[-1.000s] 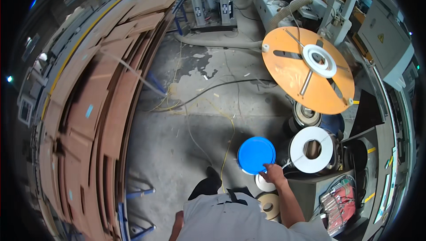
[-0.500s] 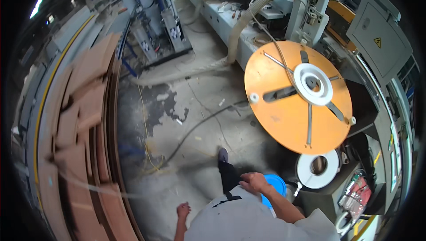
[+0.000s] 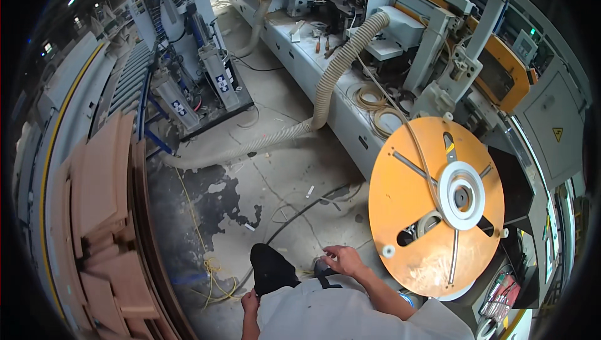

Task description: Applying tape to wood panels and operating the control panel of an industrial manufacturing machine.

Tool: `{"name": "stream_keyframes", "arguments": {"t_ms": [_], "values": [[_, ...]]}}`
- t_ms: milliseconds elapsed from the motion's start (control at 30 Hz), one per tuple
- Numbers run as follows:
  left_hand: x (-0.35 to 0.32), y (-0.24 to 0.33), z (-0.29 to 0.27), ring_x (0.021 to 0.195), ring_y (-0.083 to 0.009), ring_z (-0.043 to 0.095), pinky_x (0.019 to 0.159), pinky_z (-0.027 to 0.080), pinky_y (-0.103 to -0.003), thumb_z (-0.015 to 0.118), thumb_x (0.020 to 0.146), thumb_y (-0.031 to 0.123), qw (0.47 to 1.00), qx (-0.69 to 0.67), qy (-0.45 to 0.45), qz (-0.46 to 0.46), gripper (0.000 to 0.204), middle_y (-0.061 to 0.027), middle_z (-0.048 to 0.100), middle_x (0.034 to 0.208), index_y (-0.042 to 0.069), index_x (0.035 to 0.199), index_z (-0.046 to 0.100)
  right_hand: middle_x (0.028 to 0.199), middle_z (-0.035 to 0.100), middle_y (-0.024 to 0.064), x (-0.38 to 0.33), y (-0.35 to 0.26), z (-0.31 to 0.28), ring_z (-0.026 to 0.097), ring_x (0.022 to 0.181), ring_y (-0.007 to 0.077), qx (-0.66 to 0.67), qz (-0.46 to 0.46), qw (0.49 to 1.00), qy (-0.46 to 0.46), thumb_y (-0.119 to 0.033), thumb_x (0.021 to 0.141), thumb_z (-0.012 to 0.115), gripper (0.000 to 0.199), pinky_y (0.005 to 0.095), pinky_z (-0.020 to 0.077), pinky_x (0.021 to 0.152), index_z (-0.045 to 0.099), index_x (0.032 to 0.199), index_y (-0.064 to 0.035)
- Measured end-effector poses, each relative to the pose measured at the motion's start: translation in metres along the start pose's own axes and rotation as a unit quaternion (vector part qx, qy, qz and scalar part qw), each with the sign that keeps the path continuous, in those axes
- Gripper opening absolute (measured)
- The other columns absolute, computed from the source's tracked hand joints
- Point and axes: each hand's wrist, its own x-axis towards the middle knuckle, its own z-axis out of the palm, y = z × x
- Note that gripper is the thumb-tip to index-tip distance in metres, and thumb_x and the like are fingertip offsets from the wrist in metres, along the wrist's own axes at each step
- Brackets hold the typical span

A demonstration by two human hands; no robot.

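My right hand [image 3: 345, 261] is in front of my waist, above the belt, its bent fingers somewhat apart and nothing visible in them. My left hand [image 3: 250, 303] hangs low at my left side beside my black trouser leg [image 3: 271, 269]. Most of its fingers are turned out of sight, so their state is unclear. To the right of my right hand stands a large orange slotted disc [image 3: 400, 196] with a white ring-shaped hub [image 3: 446, 197]. A pale strip runs from the hub toward the machine behind it. Neither hand touches the disc.
Brown panels [image 3: 103, 177] are stacked unevenly along the left. A ribbed hose [image 3: 332, 83] drops from the long machine [image 3: 300, 58] and crosses the floor. Dark cable and yellow string [image 3: 213, 271] lie ahead. A grey cabinet [image 3: 551, 114] stands at the right.
I have stepped forward, with the other leg now in front. The disc and panels sit lower in view. My right hand has shifted left, away from the blue round thing; my left hand is slightly lower.
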Motion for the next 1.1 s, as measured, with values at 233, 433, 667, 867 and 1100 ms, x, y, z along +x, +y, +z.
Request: {"name": "stream_keyframes", "arguments": {"t_ms": [233,433,667,867,1100], "values": [[0.184,0.052,-0.026,0.083,-0.0347,0.067,0.078,0.05,-0.044,0.052,0.088,0.035,0.927,0.314,-0.106,0.174,0.038,-0.0207,0.068,0.084,0.002,0.088,0.07,0.093,0.072,0.0111,0.102,-0.004,0.01,0.069,0.081,0.0261,-0.024,0.118,0.993,0.021,-0.035,0.085,0.066,0.036,0.0371,0.0547,0.076,0.07,0.107,-0.0066],[0.344,0.207,-0.053,0.077,-0.0367,0.067,0.072,0.052,-0.046,0.051,0.085,0.037,0.897,0.349,-0.071,0.264,0.04,-0.0194,0.069,0.081,0.002,0.081,0.071,0.092,0.072,0.0124,0.236,-0.061,0.047,0.07,0.081,0.0263,-0.031,0.175,0.98,0.084,-0.031,0.083,0.068,0.035,0.036,0.0549,0.074,0.069,0.106,-0.0045],[0.423,0.422,-0.056,0.059,-0.0154,0.062,0.057,0.05,-0.032,0.063,0.089,0.03,0.979,0.088,-0.115,0.142,0.031,-0.0072,0.065,0.067,0.001,0.08,0.067,0.09,0.071,0.0152,0.334,-0.15,0.05,0.07,0.08,0.0242,0.04,0.2,0.976,0.082,-0.027,0.083,0.07,0.034,0.0328,0.0549,0.076,0.068,0.109,-0.0042],[0.451,0.476,-0.03,0.061,-0.0139,0.061,0.06,0.05,-0.03,0.065,0.088,0.033,0.963,0.164,-0.169,0.132,0.033,-0.0063,0.063,0.065,0.002,0.078,0.066,0.086,0.07,0.0155,0.408,-0.146,0.028,0.068,0.076,0.0292,0.025,0.231,0.96,0.158,-0.026,0.081,0.07,0.03,0.0364,0.0544,0.073,0.07,0.102,-0.0047],[0.504,0.496,-0.01,0.069,-0.0217,0.067,0.068,0.051,-0.037,0.063,0.086,0.04,0.911,0.331,-0.199,0.146,0.039,-0.0128,0.069,0.074,0.002,0.08,0.07,0.087,0.071,0.0141,0.509,-0.093,-0.001,0.07,0.076,0.0234,0.073,0.284,0.934,0.204,-0.025,0.082,0.069,0.029,0.0328,0.0548,0.073,0.071,0.103,-0.0058]]}}
